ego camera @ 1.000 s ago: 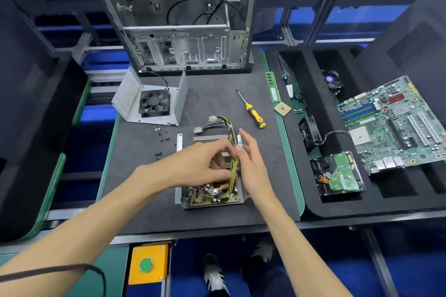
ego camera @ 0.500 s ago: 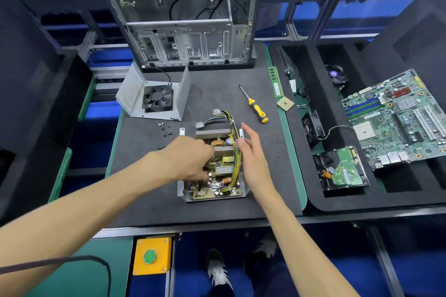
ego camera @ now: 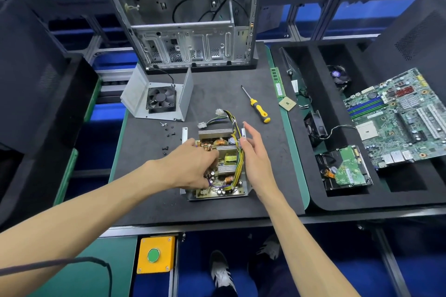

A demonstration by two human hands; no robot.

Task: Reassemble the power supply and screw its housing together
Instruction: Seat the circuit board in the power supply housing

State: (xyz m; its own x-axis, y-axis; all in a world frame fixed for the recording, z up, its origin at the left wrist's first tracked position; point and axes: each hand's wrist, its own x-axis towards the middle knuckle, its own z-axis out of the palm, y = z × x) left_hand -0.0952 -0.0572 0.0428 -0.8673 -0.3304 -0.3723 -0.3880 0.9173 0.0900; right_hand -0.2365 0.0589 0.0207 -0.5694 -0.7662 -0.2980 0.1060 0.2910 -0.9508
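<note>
Seating step, by the look of it: left hand w/ fingers curled down onto the green circuit board in the open grey metal power-supply tray, mid dark worktop. Right hand spread wide, steadying the tray's right wall. Best to press evenly & tuck yellow wires inside before the fan cover goes on; black screws lie loose nearby.

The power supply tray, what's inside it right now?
Inside the tray sits a circuit board with copper coils, heatsinks and a yellow wire bundle running out the far end. The left hand covers the board's left part; the right hand rests at the right wall.
</note>
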